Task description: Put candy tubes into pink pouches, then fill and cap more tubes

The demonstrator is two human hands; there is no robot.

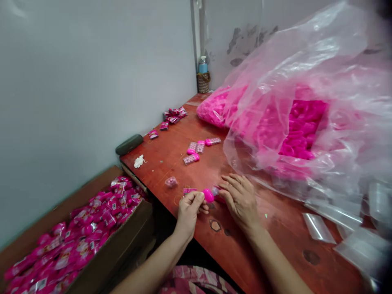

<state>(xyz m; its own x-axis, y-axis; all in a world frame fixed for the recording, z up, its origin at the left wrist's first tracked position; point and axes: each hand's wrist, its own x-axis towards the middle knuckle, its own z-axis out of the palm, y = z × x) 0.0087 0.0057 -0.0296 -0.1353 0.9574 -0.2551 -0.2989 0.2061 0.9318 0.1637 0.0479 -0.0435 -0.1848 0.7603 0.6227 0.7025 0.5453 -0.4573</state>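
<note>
Between thumb and fingers, my left hand (pixel 190 210) is closed on a small rounded pink plastic piece (pixel 208 195) near the table's front edge. My right hand (pixel 240 200) is just to its right, palm down over the table, fingers stretched out and slightly bent. A small blurred clear part (pixel 215 191) shows between the pink piece and my right fingertips; whether those fingers touch it I cannot tell. Behind my left hand lies a flat pink printed packet (pixel 189 190). A clear piece with pink beads (pixel 171 182) sits farther left.
Several pink-capped bead-filled tubes (pixel 200 147) lie mid-table. Pink packets (pixel 174 116) are by the wall, near a dark case (pixel 129 144). A large plastic bag (pixel 260 118) of pink parts covers the right back. Clear sleeves (pixel 318 228) lie right; a carton (pixel 134 220) of packets stands left.
</note>
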